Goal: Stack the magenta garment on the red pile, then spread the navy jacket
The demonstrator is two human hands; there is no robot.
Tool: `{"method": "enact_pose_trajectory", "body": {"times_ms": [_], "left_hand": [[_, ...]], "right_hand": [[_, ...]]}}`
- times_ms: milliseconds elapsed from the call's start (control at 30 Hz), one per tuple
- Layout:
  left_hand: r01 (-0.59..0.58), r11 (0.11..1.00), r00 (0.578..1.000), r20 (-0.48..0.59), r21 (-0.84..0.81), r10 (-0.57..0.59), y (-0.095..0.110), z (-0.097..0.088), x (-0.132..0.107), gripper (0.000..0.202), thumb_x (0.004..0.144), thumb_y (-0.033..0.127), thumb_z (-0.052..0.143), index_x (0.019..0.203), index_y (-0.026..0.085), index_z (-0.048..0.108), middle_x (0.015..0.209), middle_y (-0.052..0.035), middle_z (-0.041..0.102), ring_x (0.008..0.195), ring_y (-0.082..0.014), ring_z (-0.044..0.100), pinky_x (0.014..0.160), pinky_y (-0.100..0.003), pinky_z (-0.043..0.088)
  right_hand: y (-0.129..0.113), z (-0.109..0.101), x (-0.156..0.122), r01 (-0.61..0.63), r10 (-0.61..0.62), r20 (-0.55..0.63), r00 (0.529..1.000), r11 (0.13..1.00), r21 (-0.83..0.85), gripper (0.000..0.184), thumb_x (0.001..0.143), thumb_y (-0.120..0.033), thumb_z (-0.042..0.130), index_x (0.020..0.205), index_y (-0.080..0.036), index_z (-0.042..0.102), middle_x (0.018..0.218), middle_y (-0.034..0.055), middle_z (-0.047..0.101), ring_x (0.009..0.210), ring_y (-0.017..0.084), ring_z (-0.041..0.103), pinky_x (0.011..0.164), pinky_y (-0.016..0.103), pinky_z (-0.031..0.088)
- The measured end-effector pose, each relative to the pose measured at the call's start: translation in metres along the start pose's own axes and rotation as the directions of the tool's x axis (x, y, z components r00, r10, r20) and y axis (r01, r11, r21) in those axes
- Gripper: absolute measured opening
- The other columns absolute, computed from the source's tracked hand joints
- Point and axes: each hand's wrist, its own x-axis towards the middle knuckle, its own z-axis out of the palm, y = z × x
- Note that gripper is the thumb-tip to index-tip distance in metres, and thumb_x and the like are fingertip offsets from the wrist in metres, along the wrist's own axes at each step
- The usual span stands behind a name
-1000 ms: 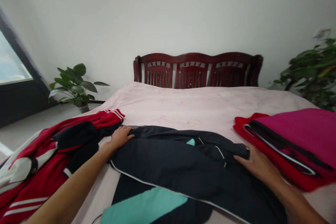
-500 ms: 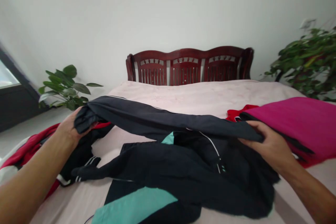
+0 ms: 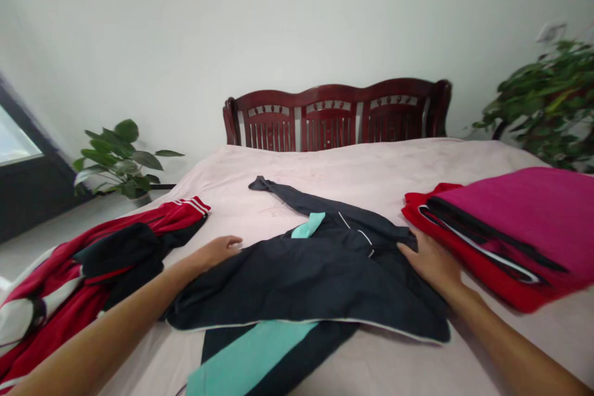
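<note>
Head: right hand (image 3: 435,265) pinches crosswise jacket (image 3: 301,281), sleeve (image 3: 304,200) pointing leftward; left hand's (image 3: 215,254) grip unclear.

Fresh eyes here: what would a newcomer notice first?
Probably the bright magenta cloth, lying on red fabric at the right of the pink bed cover. Next, the dark garment with teal parts in the middle, the left hand and right hand at its sides. Behind stands the dark red wooden headboard.

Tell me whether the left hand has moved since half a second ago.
Yes, to the right and lower in the view: the left hand was well left of the headboard; now it is below the headboard's left end.
</note>
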Motion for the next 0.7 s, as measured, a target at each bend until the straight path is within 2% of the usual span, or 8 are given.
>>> {"method": "enact_pose_trajectory", "body": {"times_ms": [100, 200, 300, 400, 467, 533, 600, 700], "left_hand": [[-0.060, 0.989, 0.998, 0.019, 0.132, 0.058, -0.009, 0.027, -0.027, 0.049, 0.062, 0.041, 0.071, 0.108, 0.023, 0.071, 0.117, -0.0107, 0.070, 0.114, -0.0314, 0.060, 0.102, -0.041, 0.042], [-0.097, 0.940, 0.994, 0.082, 0.326, 0.074, -0.006, 0.031, -0.042, 0.047, 0.075, 0.043, 0.060, 0.118, 0.024, 0.065, 0.115, -0.0107, 0.070, 0.105, -0.0297, 0.064, 0.093, -0.041, 0.047], [-0.133, 0.905, 0.986, 0.151, 0.405, 0.077, 0.002, 0.014, -0.041, 0.031, 0.083, 0.041, 0.050, 0.103, 0.025, 0.068, 0.101, -0.0056, 0.074, 0.093, -0.0259, 0.067, 0.082, -0.035, 0.050], [-0.157, 0.895, 0.986, 0.116, 0.417, 0.118, 0.012, -0.021, -0.025, 0.031, 0.087, 0.042, 0.045, 0.094, 0.024, 0.069, 0.096, -0.0042, 0.073, 0.092, -0.0241, 0.066, 0.085, -0.033, 0.048], [-0.114, 0.869, 0.990, -0.022, 0.482, 0.142, 0.019, -0.048, -0.006, 0.036, 0.089, 0.045, 0.041, 0.102, 0.024, 0.068, 0.102, -0.0060, 0.072, 0.099, -0.0262, 0.064, 0.089, -0.036, 0.046], [-0.003, 0.825, 0.955, -0.243, 0.565, 0.170, 0.023, -0.069, 0.016, 0.041, 0.091, 0.043, 0.038, 0.117, 0.024, 0.063, 0.118, -0.0095, 0.067, 0.111, -0.0303, 0.060, 0.095, -0.041, 0.044], [0.057, 0.809, 0.921, -0.343, 0.585, 0.183, 0.024, -0.078, 0.034, 0.050, 0.091, 0.042, 0.037, 0.132, 0.019, 0.054, 0.131, -0.0153, 0.059, 0.120, -0.0342, 0.055, 0.099, -0.047, 0.041], [-0.066, 0.813, 0.954, -0.201, 0.579, 0.221, 0.017, -0.064, 0.041, 0.056, 0.090, 0.046, 0.041, 0.135, 0.016, 0.052, 0.132, -0.0149, 0.060, 0.121, -0.0303, 0.056, 0.102, -0.042, 0.041]], "right_hand": [[-0.005, -0.002, -0.007, 0.003, -0.001, 0.031, 1.000, 0.999, -0.052, 0.060, 0.089, -0.047, 0.047, 0.137, -0.011, 0.048, 0.133, 0.0193, 0.058, 0.120, 0.034, 0.057, 0.099, 0.044, 0.045], [-0.008, -0.004, -0.006, 0.006, -0.004, 0.025, 1.000, 0.998, -0.066, 0.061, 0.089, -0.048, 0.046, 0.137, -0.011, 0.048, 0.133, 0.0200, 0.058, 0.119, 0.034, 0.057, 0.098, 0.045, 0.045], [-0.005, -0.005, -0.007, 0.014, -0.013, 0.027, 1.000, 0.999, -0.036, 0.058, 0.090, -0.048, 0.044, 0.133, -0.011, 0.051, 0.130, 0.0195, 0.060, 0.118, 0.034, 0.058, 0.097, 0.044, 0.046], [-0.007, -0.006, -0.011, -0.010, 0.009, 0.023, 1.000, 0.999, 0.035, 0.054, 0.089, -0.048, 0.043, 0.130, -0.014, 0.053, 0.130, 0.0169, 0.061, 0.117, 0.032, 0.059, 0.097, 0.042, 0.046], [-0.015, -0.006, -0.014, -0.069, 0.067, 0.028, 0.997, 0.994, 0.086, 0.054, 0.089, -0.050, 0.043, 0.130, -0.017, 0.053, 0.132, 0.0145, 0.060, 0.118, 0.031, 0.059, 0.097, 0.041, 0.046], [-0.027, -0.005, -0.018, -0.120, 0.113, 0.066, 0.991, 0.985, 0.122, 0.055, 0.089, -0.053, 0.042, 0.131, -0.020, 0.051, 0.133, 0.0126, 0.060, 0.119, 0.030, 0.059, 0.096, 0.041, 0.047], [-0.038, -0.001, -0.022, -0.116, 0.104, 0.104, 0.989, 0.987, 0.114, 0.055, 0.090, -0.053, 0.039, 0.133, -0.020, 0.049, 0.134, 0.0126, 0.058, 0.120, 0.030, 0.058, 0.096, 0.042, 0.047], [-0.045, 0.007, -0.026, -0.066, 0.059, 0.110, 0.992, 0.996, 0.060, 0.054, 0.091, -0.051, 0.035, 0.134, -0.020, 0.046, 0.137, 0.0135, 0.055, 0.121, 0.030, 0.057, 0.096, 0.042, 0.047]]}}
